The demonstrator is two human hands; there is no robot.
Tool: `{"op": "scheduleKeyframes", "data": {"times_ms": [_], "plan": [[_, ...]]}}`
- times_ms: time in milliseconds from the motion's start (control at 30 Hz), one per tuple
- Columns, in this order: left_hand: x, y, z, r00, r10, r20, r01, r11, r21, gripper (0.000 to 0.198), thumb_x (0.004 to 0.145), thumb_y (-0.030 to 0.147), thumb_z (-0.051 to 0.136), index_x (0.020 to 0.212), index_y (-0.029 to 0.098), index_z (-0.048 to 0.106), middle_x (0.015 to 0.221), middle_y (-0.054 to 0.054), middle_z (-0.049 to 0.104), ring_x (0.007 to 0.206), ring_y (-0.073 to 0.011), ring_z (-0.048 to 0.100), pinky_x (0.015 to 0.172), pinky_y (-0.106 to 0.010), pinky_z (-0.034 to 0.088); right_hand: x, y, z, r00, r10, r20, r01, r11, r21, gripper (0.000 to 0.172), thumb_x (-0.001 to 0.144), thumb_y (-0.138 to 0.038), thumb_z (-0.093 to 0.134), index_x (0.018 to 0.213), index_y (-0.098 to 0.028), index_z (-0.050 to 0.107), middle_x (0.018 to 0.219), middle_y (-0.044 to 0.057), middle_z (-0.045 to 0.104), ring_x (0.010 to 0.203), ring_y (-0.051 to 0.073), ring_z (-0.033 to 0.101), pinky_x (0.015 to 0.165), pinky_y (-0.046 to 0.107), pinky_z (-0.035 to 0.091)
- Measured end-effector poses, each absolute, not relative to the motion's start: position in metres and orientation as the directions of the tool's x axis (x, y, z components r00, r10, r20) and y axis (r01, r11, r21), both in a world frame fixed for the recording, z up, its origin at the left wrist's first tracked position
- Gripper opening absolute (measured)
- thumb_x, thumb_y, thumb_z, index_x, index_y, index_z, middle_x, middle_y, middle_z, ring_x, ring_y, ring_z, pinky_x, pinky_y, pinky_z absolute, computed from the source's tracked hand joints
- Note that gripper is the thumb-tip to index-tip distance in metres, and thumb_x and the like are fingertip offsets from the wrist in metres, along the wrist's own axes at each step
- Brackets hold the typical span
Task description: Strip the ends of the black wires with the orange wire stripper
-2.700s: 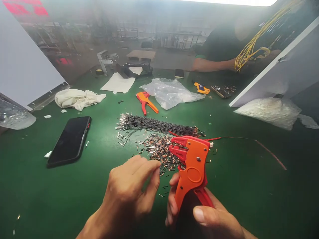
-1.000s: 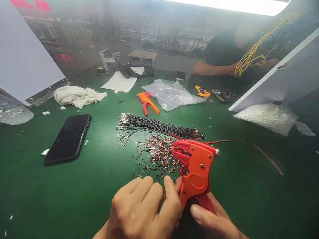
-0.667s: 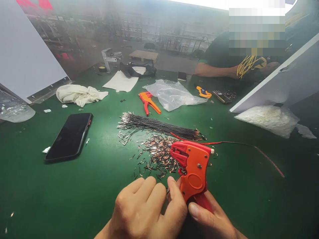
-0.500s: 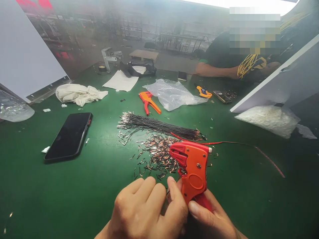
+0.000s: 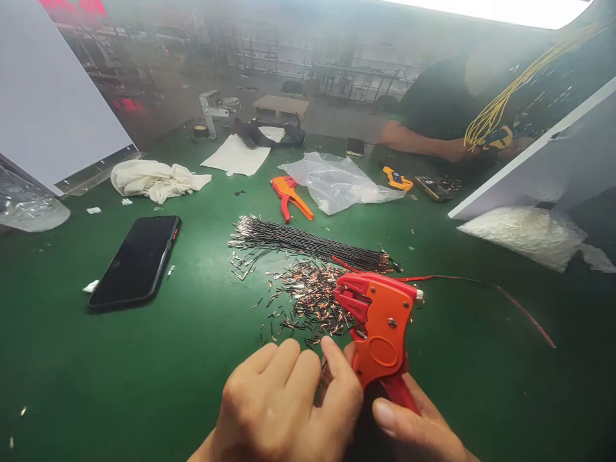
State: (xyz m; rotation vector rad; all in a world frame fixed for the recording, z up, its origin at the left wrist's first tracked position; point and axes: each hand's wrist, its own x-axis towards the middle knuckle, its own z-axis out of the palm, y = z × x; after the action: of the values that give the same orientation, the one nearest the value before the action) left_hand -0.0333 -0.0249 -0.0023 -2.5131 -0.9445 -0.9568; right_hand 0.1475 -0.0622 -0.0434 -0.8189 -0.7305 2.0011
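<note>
My right hand is wrapped round the handles of an orange and red wire stripper, its jaws pointing left over a pile of short wire offcuts. Close beside the tool, my left hand is closed, thumb against the curled fingers. A thin dark strand shows by its thumb, but most of what it pinches is hidden, so I cannot make it out. Beyond the offcuts lies a bundle of black wires with bare ends. A red strip runs to the right from behind the stripper.
A phone lies at the left, a white cloth behind it. Farther back are a second wire stripper, a clear plastic bag and a yellow tool. Across the table, a person's hand is near yellow wires.
The stripper has shifted slightly right and tilted, and my right thumb has moved off its body and lower. My left hand stays almost in place, still closed.
</note>
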Motion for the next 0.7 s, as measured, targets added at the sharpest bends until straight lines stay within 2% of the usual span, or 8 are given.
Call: {"op": "scheduleKeyframes", "data": {"times_ms": [333,500,700], "plan": [[-0.0299,-0.0282,-0.0053,0.579,0.47,0.666,0.663,-0.747,-0.049,0.019,0.085,-0.001,0.055,0.088,0.011,0.069,0.047,0.005,0.05,0.04,-0.012,0.05,0.037,-0.027,0.031,0.1453,-0.0657,-0.0462,-0.439,0.845,-0.306,-0.508,-0.514,-0.691,0.029,0.078,-0.043,0.075,0.097,-0.023,0.065,0.077,0.001,0.057,0.066,0.018,0.057,0.069,0.035,0.044],[-0.0291,-0.0291,-0.0053,0.587,0.456,0.669,0.65,-0.758,-0.054,0.019,0.084,-0.001,0.055,0.085,0.011,0.069,0.046,0.006,0.049,0.038,-0.0116,0.046,0.036,-0.028,0.03,0.1452,-0.0647,-0.0492,-0.428,0.838,-0.338,-0.476,-0.528,-0.703,0.025,0.079,-0.045,0.075,0.086,-0.023,0.065,0.072,0.001,0.056,0.06,0.017,0.054,0.064,0.034,0.044],[-0.0303,-0.0298,-0.0091,0.596,0.465,0.655,0.652,-0.756,-0.056,0.016,0.084,0.002,0.056,0.088,0.011,0.068,0.049,0.005,0.049,0.04,-0.0119,0.046,0.037,-0.029,0.029,0.1488,-0.0641,-0.0491,-0.412,0.835,-0.365,-0.407,-0.527,-0.746,0.032,0.08,-0.053,0.072,0.087,-0.023,0.062,0.066,0.0,0.053,0.053,0.016,0.05,0.055,0.031,0.043]]}}
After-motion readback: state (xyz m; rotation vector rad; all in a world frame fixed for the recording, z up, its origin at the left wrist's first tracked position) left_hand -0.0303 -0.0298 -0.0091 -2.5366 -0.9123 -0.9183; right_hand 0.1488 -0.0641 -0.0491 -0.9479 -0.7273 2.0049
